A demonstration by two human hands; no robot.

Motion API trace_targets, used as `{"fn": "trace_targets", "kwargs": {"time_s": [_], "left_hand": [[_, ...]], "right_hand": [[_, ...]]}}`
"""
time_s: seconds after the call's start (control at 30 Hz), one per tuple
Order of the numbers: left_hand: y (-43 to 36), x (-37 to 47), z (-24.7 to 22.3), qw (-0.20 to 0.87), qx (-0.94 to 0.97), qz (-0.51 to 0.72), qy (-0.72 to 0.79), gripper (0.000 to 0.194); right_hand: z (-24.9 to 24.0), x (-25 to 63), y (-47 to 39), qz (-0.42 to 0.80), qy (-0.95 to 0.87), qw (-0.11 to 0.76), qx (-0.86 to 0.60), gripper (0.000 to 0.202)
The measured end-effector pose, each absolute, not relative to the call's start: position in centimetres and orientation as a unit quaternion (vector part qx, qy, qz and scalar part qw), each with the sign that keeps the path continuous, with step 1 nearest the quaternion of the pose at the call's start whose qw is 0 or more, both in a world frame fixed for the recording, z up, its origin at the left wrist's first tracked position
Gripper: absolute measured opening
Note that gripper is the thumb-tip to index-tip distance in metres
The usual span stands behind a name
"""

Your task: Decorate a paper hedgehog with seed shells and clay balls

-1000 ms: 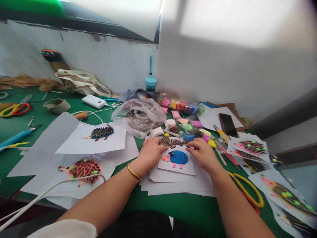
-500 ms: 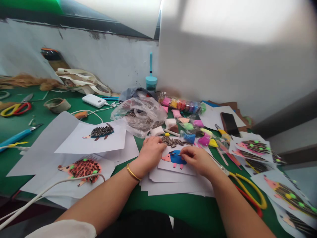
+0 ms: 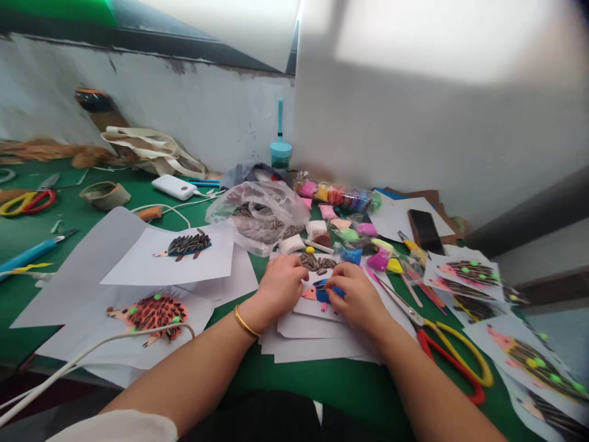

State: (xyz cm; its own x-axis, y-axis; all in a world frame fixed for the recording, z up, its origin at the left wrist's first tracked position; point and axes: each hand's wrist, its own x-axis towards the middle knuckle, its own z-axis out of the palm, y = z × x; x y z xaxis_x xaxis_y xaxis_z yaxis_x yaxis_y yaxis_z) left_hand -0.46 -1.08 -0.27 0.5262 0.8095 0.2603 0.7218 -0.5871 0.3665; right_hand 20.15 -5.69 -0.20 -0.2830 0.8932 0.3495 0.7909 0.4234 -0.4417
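Two bare hands are closing in over one small blue-bodied hedgehog [image 3: 321, 293], which is lying flat on a white sheet [image 3: 306, 321] between them. Its blue back is sitting right under the thumb and forefinger of the right hand [image 3: 353, 294], and those tips are drawing close together over it; whether they are pinching anything, I cannot tell. On the other side, the left hand [image 3: 281, 282] is resting along the sheet's left edge, its fingers bending and bunching side by side near the pink face; what its tips are gripping, if anything, I cannot tell.

Now the direction: the snout is pointing left, towards the left hand, with the long axis running crosswise before the person and the pink feet pointing back towards the body. The blue part is looking smooth, matte and rounded, like soft clay, with dark slivers lying on it behind the head. Just beyond, striped seeds [image 3: 317, 264], slim and tapering, are lying in a loose heap. Farther back, a crinkled, see-through plastic bag [image 3: 262, 212] is holding more, and the red-and-yellow handled scissors [image 3: 416, 317] are lying beside the right forearm.
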Motion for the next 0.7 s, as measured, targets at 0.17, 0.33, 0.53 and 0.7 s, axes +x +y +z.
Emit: {"fn": "trace_targets", "kwargs": {"time_s": [0.17,0.33,0.53,0.7], "left_hand": [[-0.78,-0.52,-0.91,0.123,0.884,0.217,0.394,0.023],[-0.84,-0.4,-1.11,0.134,0.892,0.225,0.37,0.016],[-1.11,-0.22,-0.87,0.14,0.901,0.217,0.35,0.011],[-1.34,-0.07,-0.88,0.135,0.903,0.213,0.347,0.012]], "right_hand": [[-0.52,20.18,-5.64,0.067,-0.804,0.267,-0.527,0.011],[-0.57,20.0,-5.63,0.052,-0.805,0.253,-0.535,0.01],[-0.48,19.88,-5.6,0.048,-0.805,0.246,-0.538,0.009],[-0.57,19.8,-5.57,0.039,-0.806,0.232,-0.543,0.007]]}}
